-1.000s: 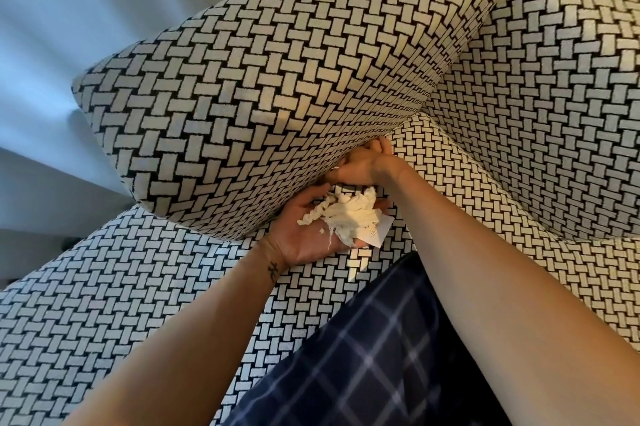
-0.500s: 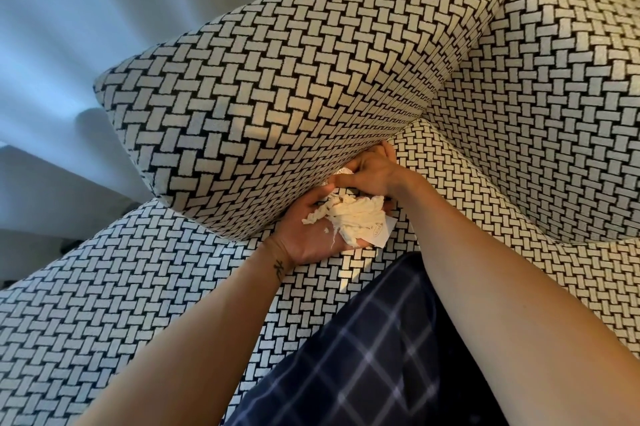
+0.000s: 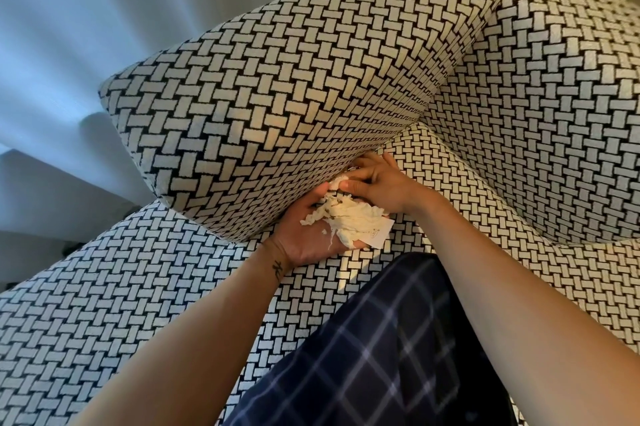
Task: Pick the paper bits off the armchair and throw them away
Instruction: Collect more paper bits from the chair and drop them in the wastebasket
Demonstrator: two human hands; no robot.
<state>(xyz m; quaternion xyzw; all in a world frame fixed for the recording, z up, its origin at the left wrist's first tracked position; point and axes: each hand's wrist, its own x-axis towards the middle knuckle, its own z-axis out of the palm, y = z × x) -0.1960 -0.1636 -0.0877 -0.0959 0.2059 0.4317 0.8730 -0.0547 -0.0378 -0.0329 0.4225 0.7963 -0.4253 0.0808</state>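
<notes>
The armchair (image 3: 540, 107) is covered in black-and-white woven-pattern cloth. My left hand (image 3: 304, 238) lies palm up on the seat next to the armrest, cupping a wad of torn white paper bits (image 3: 349, 218) with a small white card under it. My right hand (image 3: 381, 180) is just above, at the crease between seat and armrest. Its thumb and fingers pinch a small white paper bit (image 3: 341, 179) over the wad. The left fingertips are hidden under the paper.
The armrest (image 3: 277, 107) rises to the left of my hands, the backrest to the right. A leg in dark checked cloth (image 3: 374, 349) rests on the seat (image 3: 104, 321) below my arms. A pale curtain (image 3: 86, 27) hangs behind the chair.
My right hand pulled a white paper bit out of the crease and brought it back toward the wad in my left palm. The view shifted slightly right.
</notes>
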